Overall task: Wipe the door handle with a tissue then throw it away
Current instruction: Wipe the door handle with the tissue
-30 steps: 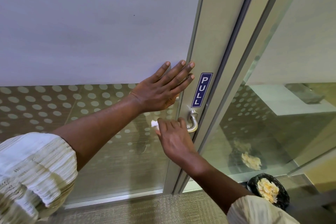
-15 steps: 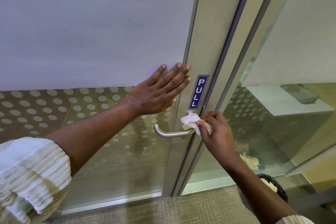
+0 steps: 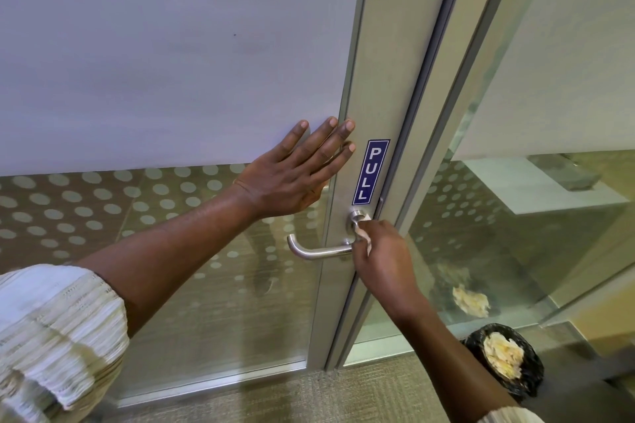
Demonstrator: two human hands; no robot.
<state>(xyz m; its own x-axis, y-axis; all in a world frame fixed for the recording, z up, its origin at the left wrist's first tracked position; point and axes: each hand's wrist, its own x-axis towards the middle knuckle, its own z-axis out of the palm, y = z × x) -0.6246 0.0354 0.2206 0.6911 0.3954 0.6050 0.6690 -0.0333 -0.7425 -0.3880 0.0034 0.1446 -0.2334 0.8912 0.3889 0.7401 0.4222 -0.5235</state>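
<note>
A: Which way does the door handle (image 3: 319, 252) lie?

B: It is a lever whose long axis runs level, left to right. The free end points left and curls back toward the glass. The right end bends up into the round mount on the metal door frame (image 3: 388, 79).

A: Where is the tissue (image 3: 363, 231)?

B: It is at that right end, bunched against the bend of the lever just under the mount. The right hand (image 3: 381, 254) has its fingers curled round it and presses it on the metal. Only a small white edge shows.

A: And the other hand?

B: The left hand (image 3: 288, 178) lies flat on the door (image 3: 171, 62), fingers straight and spread, the fingertips reaching the frame, above the lever. The two hands are apart and do not touch.

A: Counts?

B: One handle, one tissue, two hands. One blue PULL sign (image 3: 371, 170) stands upright just above the mount. One black-lined bin (image 3: 536, 378) sits on the floor near right, with crumpled pale paper inside. A reflection of it shows in the glass beside it.
</note>
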